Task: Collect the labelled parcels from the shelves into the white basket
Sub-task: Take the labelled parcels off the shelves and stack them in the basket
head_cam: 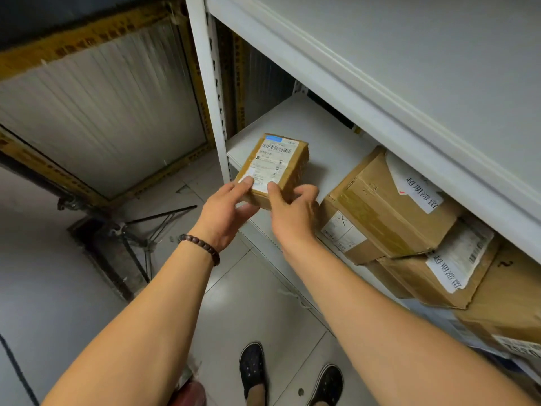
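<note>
A small brown parcel (275, 165) with a white shipping label on top is held over the left end of the white shelf (307, 127). My left hand (225, 212) grips its near left corner, thumb on the label. My right hand (292, 212) grips its near right edge, thumb on top. To the right on the same shelf lie larger cardboard parcels (389, 212) with white labels, stacked and tilted. The white basket is out of view.
The white shelf upright (210, 92) stands just left of the parcel. An upper shelf board (409, 68) overhangs. A shutter door (96, 109) with a yellow-black frame lies to the left. A metal stand (140, 232) stands on the tiled floor; my feet (289, 379) show below.
</note>
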